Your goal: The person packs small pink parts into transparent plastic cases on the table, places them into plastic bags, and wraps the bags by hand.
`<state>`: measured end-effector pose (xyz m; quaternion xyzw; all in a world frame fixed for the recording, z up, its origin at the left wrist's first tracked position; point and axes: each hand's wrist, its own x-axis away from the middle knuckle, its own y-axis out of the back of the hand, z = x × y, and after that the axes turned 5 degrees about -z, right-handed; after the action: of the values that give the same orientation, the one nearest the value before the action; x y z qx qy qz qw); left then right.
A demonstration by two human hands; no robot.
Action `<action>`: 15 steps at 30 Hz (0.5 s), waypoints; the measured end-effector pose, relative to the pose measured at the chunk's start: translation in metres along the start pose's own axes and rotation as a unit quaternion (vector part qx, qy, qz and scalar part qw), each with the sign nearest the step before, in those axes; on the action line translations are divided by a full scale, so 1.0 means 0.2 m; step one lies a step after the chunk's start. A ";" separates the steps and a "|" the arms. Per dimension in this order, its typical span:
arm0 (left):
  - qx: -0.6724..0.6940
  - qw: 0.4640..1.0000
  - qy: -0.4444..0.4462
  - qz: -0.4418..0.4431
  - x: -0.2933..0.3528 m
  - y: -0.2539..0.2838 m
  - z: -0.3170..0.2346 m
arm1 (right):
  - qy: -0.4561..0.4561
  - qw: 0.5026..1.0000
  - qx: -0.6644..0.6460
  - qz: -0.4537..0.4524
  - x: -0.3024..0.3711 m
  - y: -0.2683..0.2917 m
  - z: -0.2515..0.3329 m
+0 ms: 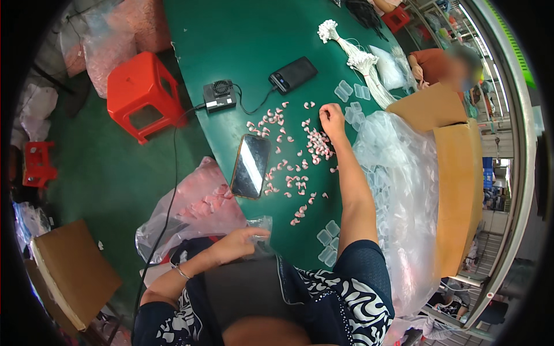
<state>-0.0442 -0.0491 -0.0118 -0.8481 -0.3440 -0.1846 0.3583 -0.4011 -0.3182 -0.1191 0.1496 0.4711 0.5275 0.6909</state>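
My right hand reaches over the green table, fingers bent together in a pinch; whatever is between them is too small to make out. Just below it lies a dense heap of small pink-and-white curled pieces. More such pieces are scattered to its left and nearer to me. Close to my body at the table's near edge, my left hand is closed, its fingers at a piece of clear plastic. Beside that hand hangs a clear bag with pink pieces inside.
On the table lie a phone, a black power bank, a small fan device, clear plastic boxes and white stem bundles. At right stands a plastic-lined carton; a red stool is left. Another person sits beyond.
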 end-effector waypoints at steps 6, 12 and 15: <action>0.002 1.000 -0.006 0.014 -0.02 -0.02 0.02 | -0.074 0.996 -0.001 0.048 0.20 0.11 0.15; -0.011 1.000 0.008 0.006 0.04 -0.04 -0.02 | -0.032 0.999 0.007 0.006 0.41 0.15 0.38; -0.031 0.999 -0.002 0.020 0.02 -0.02 0.02 | 0.007 0.999 0.041 0.006 0.54 0.17 0.50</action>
<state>-0.0449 -0.0418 -0.0103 -0.8657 -0.3217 -0.1865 0.3351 -0.3410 -0.1812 -0.0968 0.1767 0.4962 0.5134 0.6775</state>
